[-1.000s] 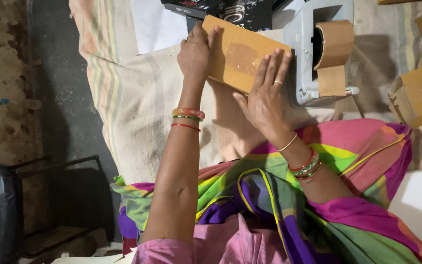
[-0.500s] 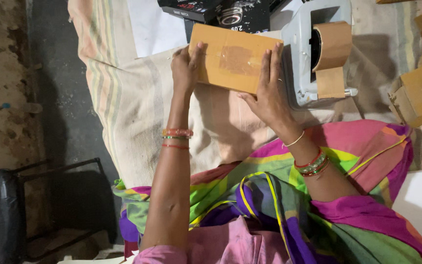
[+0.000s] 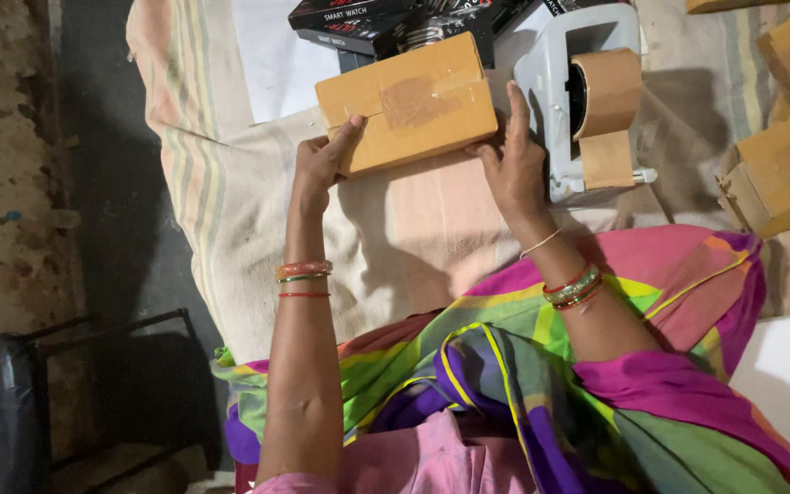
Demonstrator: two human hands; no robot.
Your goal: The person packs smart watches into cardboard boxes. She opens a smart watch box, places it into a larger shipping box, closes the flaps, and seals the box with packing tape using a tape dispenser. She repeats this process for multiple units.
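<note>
**Taped box held level between two hands**

Since the earlier frame the cardboard box (image 3: 406,102) has turned from a tilt to lie nearly level, and the right hand (image 3: 516,165) has slid off its top to its right end.

Nearest the camera, on the near side of the box, a bright multicoloured garment (image 3: 541,384) covers the lap, and bangles (image 3: 304,273) ring the left wrist. Just below the box a pale striped cloth (image 3: 230,210) spreads over the surface.

At the box's lower left corner the left hand (image 3: 322,160) is curled partway — thumb up against the near face, fingers tucked beneath, gripping it. At the box's right end the right hand lies mostly open, fingers stretched along the edge and pressing against it. A patch of brown tape crosses the top of the box.

Just right of the box stands a grey tape dispenser (image 3: 560,91) with a brown roll, a loose strip hanging from it. Beyond the box lie black product boxes (image 3: 358,23) — partly hidden by it. Well to the right of the box sit more cardboard boxes (image 3: 784,174).
</note>
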